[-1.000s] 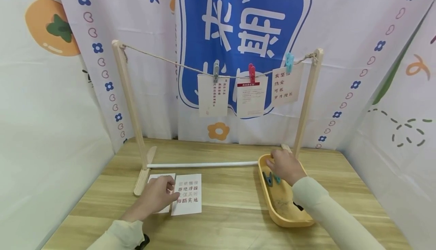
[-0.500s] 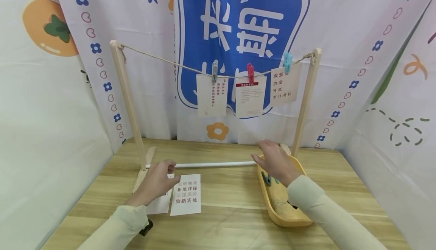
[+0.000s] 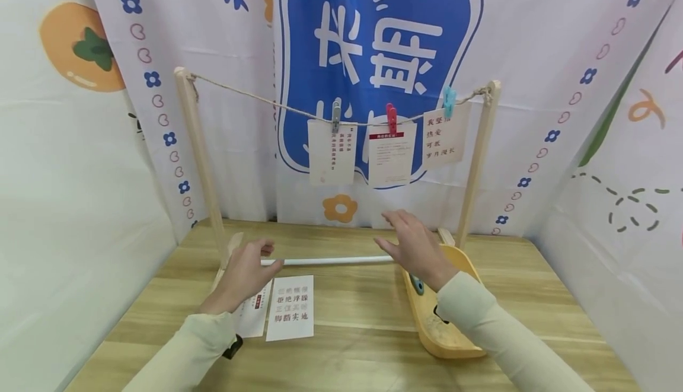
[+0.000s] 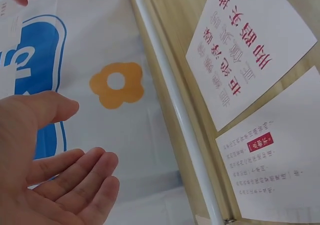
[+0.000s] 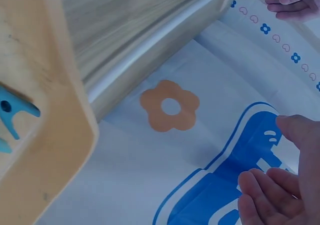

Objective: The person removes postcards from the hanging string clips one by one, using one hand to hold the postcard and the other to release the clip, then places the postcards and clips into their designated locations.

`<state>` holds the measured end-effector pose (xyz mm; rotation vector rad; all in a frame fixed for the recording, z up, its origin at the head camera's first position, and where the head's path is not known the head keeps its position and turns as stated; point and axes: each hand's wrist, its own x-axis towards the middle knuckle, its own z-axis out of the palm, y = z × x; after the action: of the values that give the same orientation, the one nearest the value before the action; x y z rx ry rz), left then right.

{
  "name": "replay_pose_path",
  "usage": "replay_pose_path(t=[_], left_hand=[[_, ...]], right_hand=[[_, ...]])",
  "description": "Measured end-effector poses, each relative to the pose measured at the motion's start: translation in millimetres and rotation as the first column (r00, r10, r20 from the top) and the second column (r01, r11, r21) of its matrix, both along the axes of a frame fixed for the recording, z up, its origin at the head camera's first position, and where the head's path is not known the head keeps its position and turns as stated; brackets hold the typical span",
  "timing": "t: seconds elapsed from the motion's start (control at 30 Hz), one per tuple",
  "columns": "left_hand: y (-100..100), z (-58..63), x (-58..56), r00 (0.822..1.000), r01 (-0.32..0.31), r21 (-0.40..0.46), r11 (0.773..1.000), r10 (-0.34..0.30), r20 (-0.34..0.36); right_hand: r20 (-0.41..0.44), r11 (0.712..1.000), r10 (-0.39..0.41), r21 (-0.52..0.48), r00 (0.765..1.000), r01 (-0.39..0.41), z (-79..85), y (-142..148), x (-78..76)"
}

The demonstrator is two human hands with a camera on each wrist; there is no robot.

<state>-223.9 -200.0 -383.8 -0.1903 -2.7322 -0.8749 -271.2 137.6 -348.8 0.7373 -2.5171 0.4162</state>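
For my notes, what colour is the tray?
The tray is yellow-orange, clearest in the head view.

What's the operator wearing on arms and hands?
Left hand and right hand: bare, no gloves. Left sleeve and right sleeve: plain, pale cream, reaching the wrist. Small black pieces peek out beside both; too little shows to identify them.

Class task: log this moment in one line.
left hand: empty | right hand: empty | string: three cards pegged | table: two loose cards | yellow tray: pegs inside

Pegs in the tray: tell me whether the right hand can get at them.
Probably yes: the right hand is empty and near the tray, whose open top leaves the pegs uncovered.
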Motion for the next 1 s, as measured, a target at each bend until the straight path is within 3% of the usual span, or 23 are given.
replay_pose_path(t=[0.37,0.63,1.0], left_hand=[[11,15.2,-12.0,0.997,0.007,0.036,0.999,-0.005,-0.076],[23,23.7,-23.1,0.982,0.023,-0.018,1.0,-0.026,-0.187],[34,40.7,-34.1,0.984,0.055,-0.006,0.998,-0.055,-0.169]], right_hand=[[-0.056,0.994,0.082,-0.063,0.995,-0.086,26.2,-11,-5.1],[-0.087,0.988,0.143,-0.049,0.986,-0.148,42.9,-23,-11.6],[-0.147,0.981,0.158,-0.093,0.976,-0.172,76.2,-38,-20.2]])
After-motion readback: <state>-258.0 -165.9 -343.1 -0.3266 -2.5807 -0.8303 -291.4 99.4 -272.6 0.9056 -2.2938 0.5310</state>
